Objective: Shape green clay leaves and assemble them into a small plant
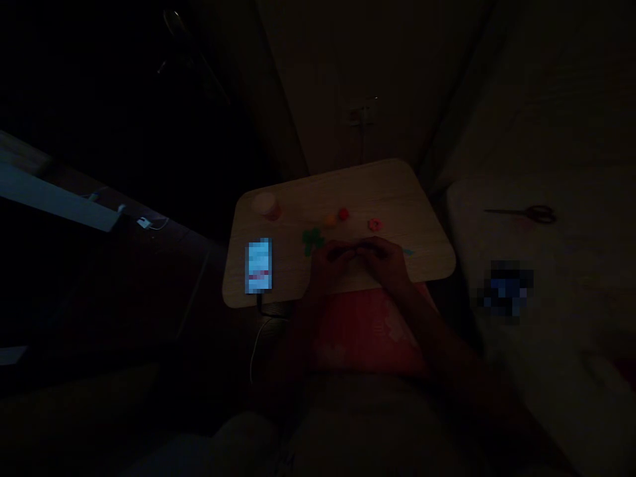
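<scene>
The scene is very dark. My left hand (pixel 330 262) and my right hand (pixel 382 258) rest together on the near part of a small light wooden lap table (pixel 397 192), fingertips meeting in the middle. Both look curled, pinched on something I cannot make out. Just beyond my hands lie small pieces: a green one (pixel 312 238), an orange one (pixel 328 220), a red one (pixel 343 214) and a pink one (pixel 375 224). A small bluish bit (pixel 408 252) lies right of my right hand.
A lit phone (pixel 258 266) lies at the table's left near corner with a cable hanging off it. A pinkish cup (pixel 265 204) stands at the far left. Scissors (pixel 527 212) lie on the bedding to the right. A pink cushion (pixel 368 331) sits under the table.
</scene>
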